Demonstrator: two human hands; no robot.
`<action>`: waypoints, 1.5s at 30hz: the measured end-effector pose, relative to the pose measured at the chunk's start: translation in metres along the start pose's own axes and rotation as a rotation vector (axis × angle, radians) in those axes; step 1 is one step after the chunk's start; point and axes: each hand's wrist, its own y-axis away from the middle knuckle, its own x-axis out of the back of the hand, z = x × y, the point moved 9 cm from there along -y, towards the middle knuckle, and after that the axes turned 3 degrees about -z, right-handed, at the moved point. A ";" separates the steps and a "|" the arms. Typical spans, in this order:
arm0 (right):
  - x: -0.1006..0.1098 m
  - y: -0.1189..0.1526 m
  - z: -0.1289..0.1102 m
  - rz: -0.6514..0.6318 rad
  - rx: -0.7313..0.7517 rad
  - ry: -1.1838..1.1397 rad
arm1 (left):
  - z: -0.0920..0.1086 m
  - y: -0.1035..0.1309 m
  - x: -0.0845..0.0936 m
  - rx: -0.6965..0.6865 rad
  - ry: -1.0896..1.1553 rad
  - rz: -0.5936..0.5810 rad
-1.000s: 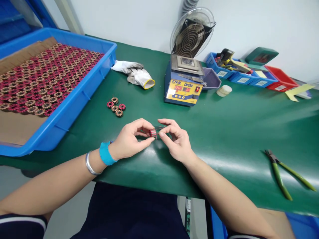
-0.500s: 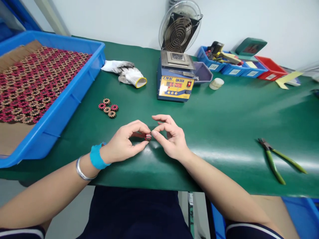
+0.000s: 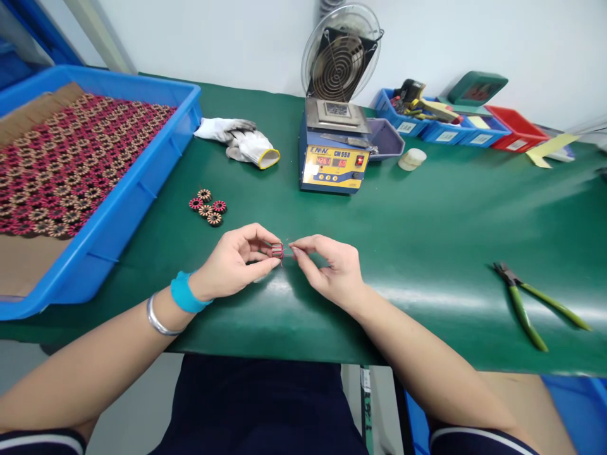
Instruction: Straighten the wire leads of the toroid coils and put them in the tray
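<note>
Between the thumb and fingers of my left hand (image 3: 237, 262) is a small toroidal coil (image 3: 277, 251) wound with red wire. Thin wire ends stick out from the coil's right side. My right hand (image 3: 332, 268) has its thumb and index finger pinched at one of these wire ends (image 3: 287, 250), just right of the coil. Farther left on the green mat (image 3: 417, 240) lies a loose group of several red and copper-coloured coils (image 3: 205, 210).
A blue tray (image 3: 142, 180) full of coils stands at left. White gloves (image 3: 249, 145), a CM 558 solder pot (image 3: 334, 165), a small round white container (image 3: 412, 159) and parts bins (image 3: 446, 133) are farther back. Green-handled cutters (image 3: 521, 309) lie at right.
My right thumb and index finger have closed into a pinch at the wire end, and the other fingers have curled in. The coil has turned slightly in my left hand, showing its wire ends.
</note>
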 end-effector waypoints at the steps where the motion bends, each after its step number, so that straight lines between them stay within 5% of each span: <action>1: -0.001 0.000 -0.001 -0.006 0.000 -0.014 | 0.000 0.000 0.000 0.002 -0.006 0.001; 8: -0.005 0.000 -0.003 -0.028 0.010 -0.087 | 0.001 0.001 -0.002 -0.008 -0.057 -0.015; 21: -0.016 0.008 -0.015 -0.211 0.231 0.291 | -0.002 -0.002 0.001 0.051 0.066 0.003; 36: -0.022 0.011 -0.035 -0.264 0.351 0.550 | -0.008 -0.001 -0.009 0.101 0.067 -0.021; 45: -0.029 0.016 -0.040 -0.362 0.361 0.502 | -0.016 0.003 -0.019 0.298 -0.017 -0.187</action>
